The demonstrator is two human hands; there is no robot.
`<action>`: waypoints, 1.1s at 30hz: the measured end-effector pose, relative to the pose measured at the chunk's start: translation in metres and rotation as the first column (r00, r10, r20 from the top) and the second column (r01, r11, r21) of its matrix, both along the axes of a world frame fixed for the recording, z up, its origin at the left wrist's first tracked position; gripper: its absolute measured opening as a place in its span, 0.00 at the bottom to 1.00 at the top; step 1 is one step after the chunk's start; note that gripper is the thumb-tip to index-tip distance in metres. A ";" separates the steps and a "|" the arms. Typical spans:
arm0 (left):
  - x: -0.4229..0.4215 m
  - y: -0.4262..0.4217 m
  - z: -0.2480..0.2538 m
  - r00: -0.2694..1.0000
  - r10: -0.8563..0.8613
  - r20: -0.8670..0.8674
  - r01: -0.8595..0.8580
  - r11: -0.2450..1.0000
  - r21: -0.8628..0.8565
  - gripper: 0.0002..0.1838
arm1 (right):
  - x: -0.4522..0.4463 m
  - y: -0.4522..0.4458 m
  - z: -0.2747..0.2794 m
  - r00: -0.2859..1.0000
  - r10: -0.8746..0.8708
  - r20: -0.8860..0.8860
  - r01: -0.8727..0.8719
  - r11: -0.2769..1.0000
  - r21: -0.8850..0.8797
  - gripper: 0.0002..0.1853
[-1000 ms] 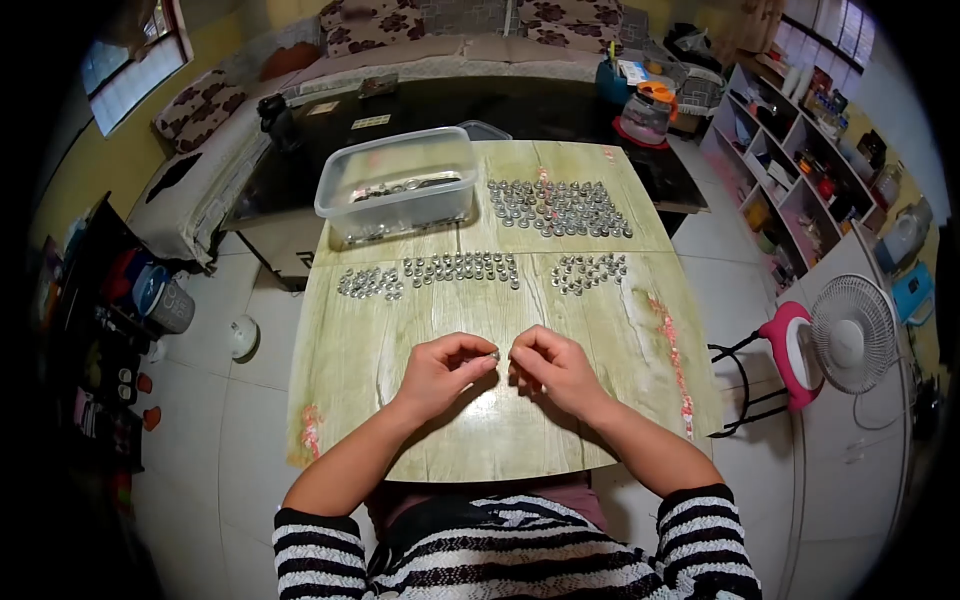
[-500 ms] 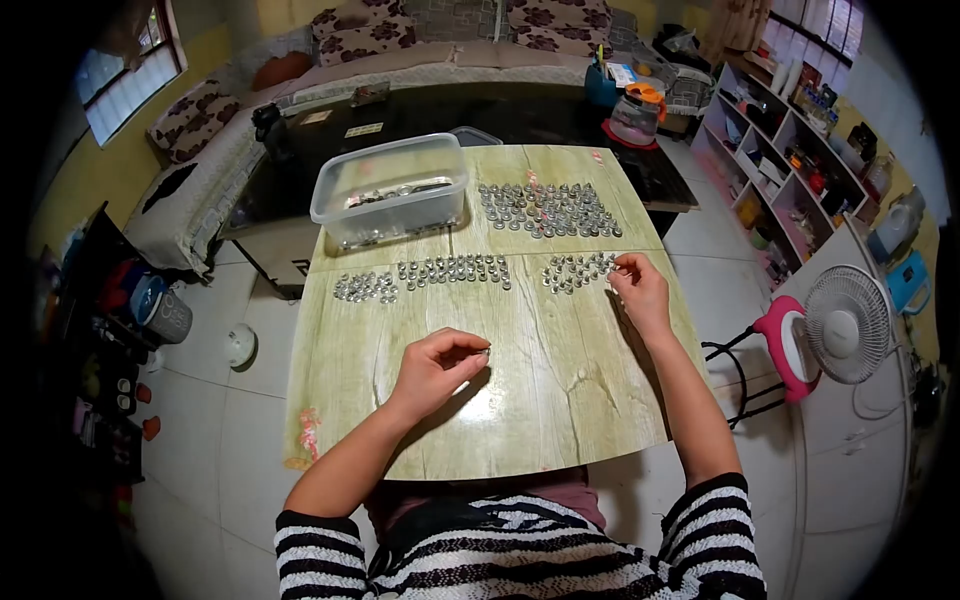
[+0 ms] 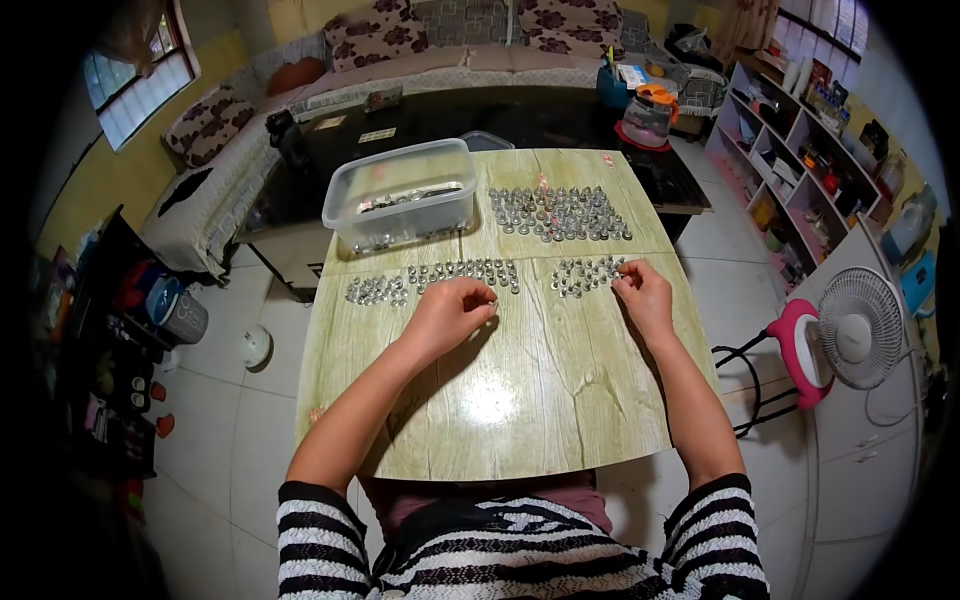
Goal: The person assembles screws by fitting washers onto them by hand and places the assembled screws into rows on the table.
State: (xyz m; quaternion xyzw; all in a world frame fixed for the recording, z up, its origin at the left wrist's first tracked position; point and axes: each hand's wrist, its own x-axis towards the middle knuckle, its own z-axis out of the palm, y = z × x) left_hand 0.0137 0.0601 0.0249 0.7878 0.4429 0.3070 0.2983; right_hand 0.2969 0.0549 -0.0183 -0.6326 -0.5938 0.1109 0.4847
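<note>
My left hand (image 3: 449, 315) is closed in a pinch just in front of the middle group of small metal pieces (image 3: 470, 270); a bit of something small shows at its fingertips. At the right group of small pieces (image 3: 580, 277), my right hand (image 3: 644, 296) is closed, its fingertips at the group's right edge. What it grips is too small to make out. Flat, shiny small pieces (image 3: 376, 291) lie left of my left hand. A larger group of small metal pieces (image 3: 560, 213) stands in rows farther back on the wooden-patterned table (image 3: 510, 400).
A clear plastic box (image 3: 400, 222) with metal parts inside stands at the table's back left. Behind is a dark table (image 3: 520, 110) with a jug (image 3: 648, 117). A white fan (image 3: 858, 328) and a pink stool (image 3: 797, 355) are at the right.
My right hand has gone from the middle of the table to the right group of pieces. My left hand has moved forward, up to the middle group, still pinched.
</note>
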 end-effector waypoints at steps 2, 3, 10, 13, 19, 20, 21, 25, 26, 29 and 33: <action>0.006 0.014 -0.006 1.000 0.007 -0.028 -0.006 0.999 0.054 0.08 | 0.001 0.001 -0.001 1.000 -0.013 -0.002 0.013 1.000 -0.010 0.07; 0.009 0.019 -0.006 0.998 0.009 -0.069 -0.004 0.997 0.078 0.08 | 0.002 0.001 -0.001 1.000 -0.025 0.000 0.025 0.999 -0.024 0.07; 0.019 0.035 -0.016 0.981 0.007 -0.194 0.021 0.990 0.142 0.08 | 0.003 0.001 -0.003 0.999 -0.021 0.028 0.022 0.999 -0.033 0.06; 0.021 0.036 -0.016 0.977 0.015 -0.213 0.017 0.989 0.145 0.08 | 0.002 0.000 -0.002 0.999 -0.017 0.034 0.017 1.000 -0.015 0.05; 0.025 0.036 -0.018 0.980 0.005 -0.198 0.022 0.991 0.134 0.07 | 0.000 -0.001 0.000 1.000 -0.011 -0.008 0.011 1.000 0.007 0.05; 0.025 0.036 -0.017 0.984 0.000 -0.180 0.029 0.987 0.158 0.07 | 0.000 -0.002 0.000 0.999 -0.007 -0.054 0.009 0.999 0.034 0.05; 0.025 0.036 -0.018 0.984 0.002 -0.178 0.027 0.987 0.160 0.07 | -0.001 -0.002 0.001 0.995 -0.001 -0.098 0.007 0.998 0.061 0.05; 0.024 0.035 -0.019 0.986 -0.011 -0.166 0.041 0.984 0.176 0.08 | -0.005 -0.008 0.013 0.989 -0.007 -0.150 0.022 0.995 0.099 0.04; 0.023 0.034 -0.019 0.987 -0.019 -0.162 0.049 0.982 0.183 0.08 | -0.005 -0.009 0.014 0.976 0.020 -0.216 0.004 0.994 0.107 0.04; 0.015 0.027 -0.017 0.994 0.019 -0.111 0.007 0.975 0.222 0.09 | -0.006 -0.011 0.015 0.929 0.091 -0.358 -0.051 0.992 0.118 0.04; -0.021 0.010 -0.002 0.991 0.116 -0.071 -0.099 0.974 0.203 0.09 | -0.008 -0.012 0.018 0.830 0.212 -0.515 -0.175 0.977 0.121 0.03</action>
